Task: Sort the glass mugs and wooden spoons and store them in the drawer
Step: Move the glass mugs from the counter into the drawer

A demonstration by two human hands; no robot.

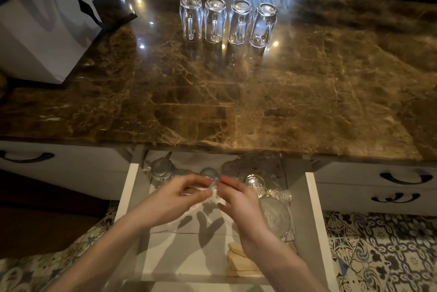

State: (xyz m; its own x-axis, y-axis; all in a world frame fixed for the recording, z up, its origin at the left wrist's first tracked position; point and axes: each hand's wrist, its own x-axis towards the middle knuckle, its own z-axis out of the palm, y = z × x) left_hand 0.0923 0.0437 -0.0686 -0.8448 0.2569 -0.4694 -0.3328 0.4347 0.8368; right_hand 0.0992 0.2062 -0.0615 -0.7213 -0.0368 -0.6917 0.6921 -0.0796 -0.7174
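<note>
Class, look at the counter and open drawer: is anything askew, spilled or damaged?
Nothing looks broken or spilled. The upturned mugs stand in a tidy row on the counter; only the rightmost mug seems to lean, perhaps from the wide lens. The left hand and right hand hold another mug inside the drawer.

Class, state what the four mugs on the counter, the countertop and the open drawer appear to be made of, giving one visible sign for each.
Four mugs: clear glass, glossy; the counter shows through them.
Countertop: polished brown stone, probably marble, with pale veins and mirror-like reflections; it could be an imitation.
Drawer: likely white-painted wood or board, with flat matt sides.
</note>
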